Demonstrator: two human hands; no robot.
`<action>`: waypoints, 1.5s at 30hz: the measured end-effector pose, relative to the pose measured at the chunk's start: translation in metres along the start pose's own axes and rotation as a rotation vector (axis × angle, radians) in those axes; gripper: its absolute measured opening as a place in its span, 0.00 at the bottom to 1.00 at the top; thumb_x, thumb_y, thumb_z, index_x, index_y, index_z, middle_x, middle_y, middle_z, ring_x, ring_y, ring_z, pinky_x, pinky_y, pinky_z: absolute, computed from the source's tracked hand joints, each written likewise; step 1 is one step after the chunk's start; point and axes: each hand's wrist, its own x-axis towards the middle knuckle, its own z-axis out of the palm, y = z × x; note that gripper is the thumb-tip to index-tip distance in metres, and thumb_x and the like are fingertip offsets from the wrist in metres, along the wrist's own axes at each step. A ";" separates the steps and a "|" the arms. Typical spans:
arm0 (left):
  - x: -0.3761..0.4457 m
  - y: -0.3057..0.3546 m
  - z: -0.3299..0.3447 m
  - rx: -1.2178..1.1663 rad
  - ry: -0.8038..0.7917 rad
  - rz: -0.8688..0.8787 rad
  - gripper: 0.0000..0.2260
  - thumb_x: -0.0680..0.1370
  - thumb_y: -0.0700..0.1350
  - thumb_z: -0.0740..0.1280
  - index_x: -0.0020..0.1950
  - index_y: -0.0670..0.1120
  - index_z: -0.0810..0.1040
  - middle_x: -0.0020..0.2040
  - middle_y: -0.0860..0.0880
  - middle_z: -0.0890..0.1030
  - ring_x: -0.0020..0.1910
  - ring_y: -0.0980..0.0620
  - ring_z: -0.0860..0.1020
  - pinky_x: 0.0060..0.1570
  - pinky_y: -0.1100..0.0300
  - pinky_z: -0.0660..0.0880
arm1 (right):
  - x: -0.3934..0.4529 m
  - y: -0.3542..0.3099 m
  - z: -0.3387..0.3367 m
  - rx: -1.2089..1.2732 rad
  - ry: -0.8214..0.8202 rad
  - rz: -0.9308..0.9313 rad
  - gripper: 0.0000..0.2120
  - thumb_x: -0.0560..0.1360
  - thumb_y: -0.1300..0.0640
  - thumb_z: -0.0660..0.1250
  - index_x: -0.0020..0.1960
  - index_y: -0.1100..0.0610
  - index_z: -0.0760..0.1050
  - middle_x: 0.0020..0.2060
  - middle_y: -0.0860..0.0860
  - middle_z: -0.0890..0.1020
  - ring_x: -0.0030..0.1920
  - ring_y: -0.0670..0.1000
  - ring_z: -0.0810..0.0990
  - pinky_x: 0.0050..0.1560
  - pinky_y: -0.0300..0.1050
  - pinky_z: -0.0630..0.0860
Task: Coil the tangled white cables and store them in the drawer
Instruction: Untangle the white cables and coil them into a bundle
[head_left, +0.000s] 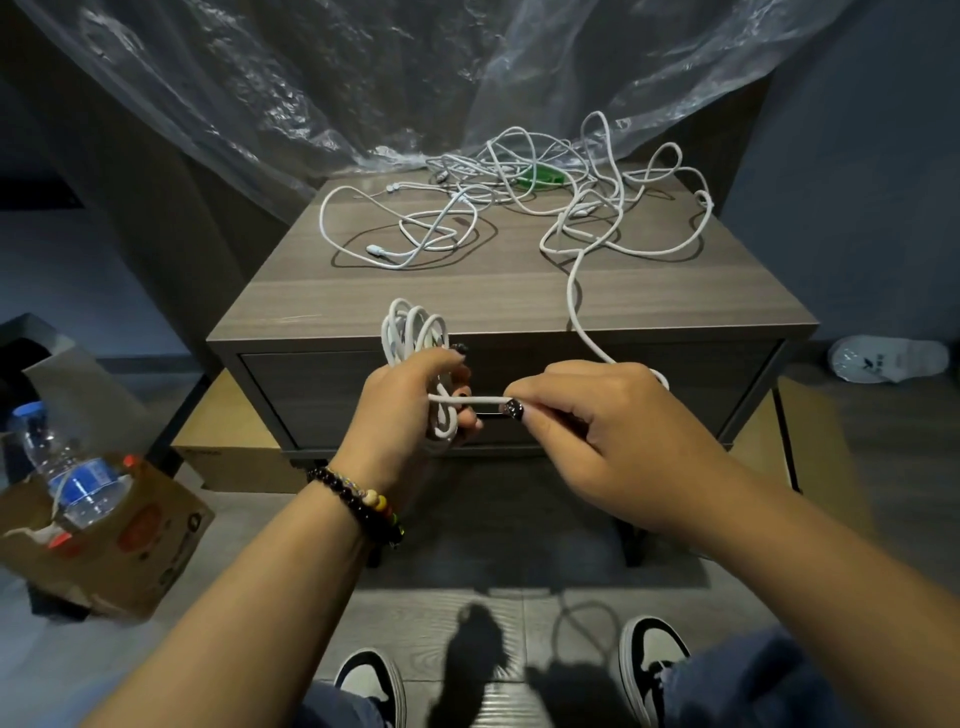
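Observation:
My left hand (410, 410) grips a bundle of white cable loops (413, 330) in front of the nightstand's shut drawer (322, 395). My right hand (608, 421) pinches the same cable's free run (478, 399) and holds it across the bundle. That cable rises from my right hand up over the nightstand's front edge (574, 291) into a tangle of white cables (587, 192) at the back right of the top. A second, thinner white cable (415, 228) lies loose on the back left of the top.
A green object (540, 178) lies under the tangle. Clear plastic sheeting (363, 78) hangs behind the nightstand (467, 291). A cardboard box holding a water bottle (67, 467) stands on the floor at left. A white slipper (888, 358) lies at right. My shoes (654, 660) are below.

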 end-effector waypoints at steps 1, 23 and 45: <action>0.000 0.000 0.000 -0.003 -0.016 0.004 0.08 0.76 0.41 0.64 0.38 0.40 0.74 0.31 0.45 0.72 0.22 0.52 0.70 0.27 0.60 0.74 | 0.000 0.000 0.000 -0.001 0.007 0.005 0.14 0.76 0.52 0.58 0.50 0.53 0.81 0.35 0.45 0.77 0.36 0.48 0.76 0.36 0.51 0.75; 0.005 0.003 0.005 -0.277 0.234 -0.017 0.16 0.81 0.53 0.61 0.40 0.43 0.73 0.23 0.51 0.75 0.22 0.55 0.76 0.28 0.61 0.78 | -0.008 -0.032 0.021 -0.069 -0.202 0.002 0.13 0.78 0.51 0.55 0.45 0.53 0.78 0.33 0.46 0.76 0.33 0.50 0.75 0.32 0.49 0.75; -0.007 0.023 -0.006 -0.209 0.013 -0.012 0.16 0.80 0.55 0.60 0.35 0.49 0.68 0.22 0.54 0.63 0.18 0.58 0.61 0.19 0.67 0.59 | 0.010 0.014 -0.019 0.042 -0.359 0.509 0.09 0.76 0.51 0.67 0.43 0.53 0.85 0.32 0.49 0.83 0.32 0.45 0.78 0.38 0.41 0.75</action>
